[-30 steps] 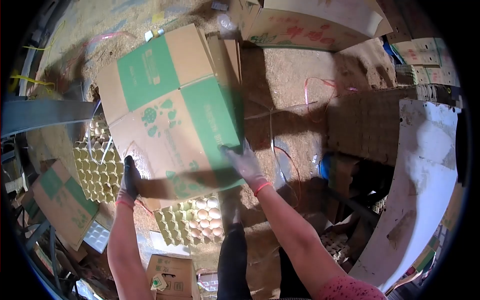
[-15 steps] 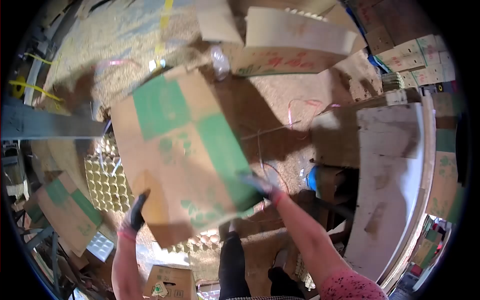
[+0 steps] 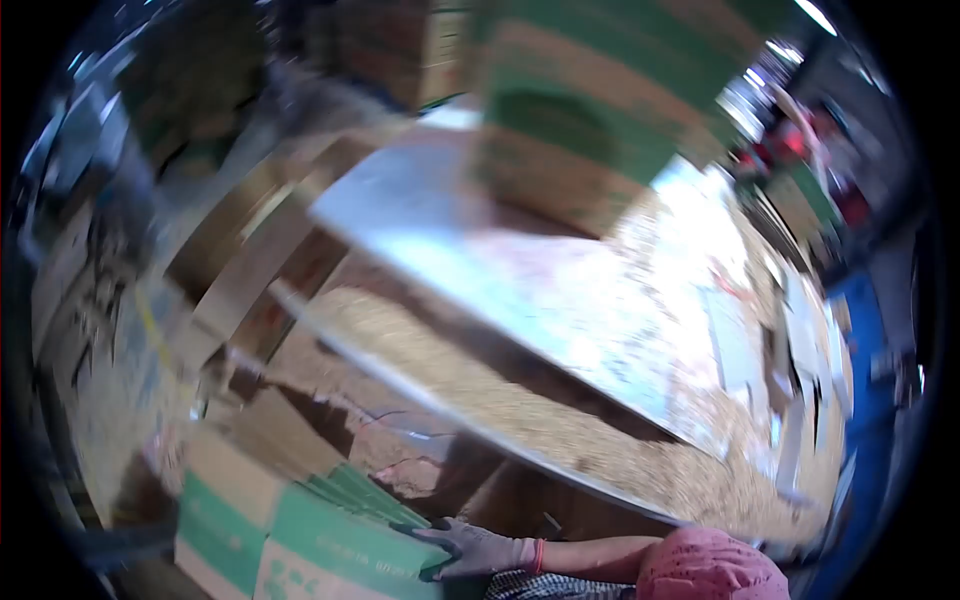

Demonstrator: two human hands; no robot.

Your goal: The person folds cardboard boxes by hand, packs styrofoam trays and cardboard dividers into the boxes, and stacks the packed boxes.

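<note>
A brown cardboard box [image 3: 235, 520] with green printed blocks tilts at the lower left, cut off by the bottom edge of the head view. My right hand [image 3: 465, 548], in a grey glove, grips the box at its right edge, with fingers spread along its side. A bare forearm and a pink sleeve [image 3: 715, 568] lead to this hand. My left hand is out of view, hidden below the frame or behind the box.
A large green and brown carton [image 3: 570, 140] stands blurred on a pale board [image 3: 480, 250]. Husk-like litter [image 3: 470, 380] lies along the board's near edge. An open carton [image 3: 260, 270] sits at left. A person [image 3: 820, 140] is at the far right.
The view has swung to the right and up. The box now sits low at the left of the picture, and my left hand has dropped out of sight.
</note>
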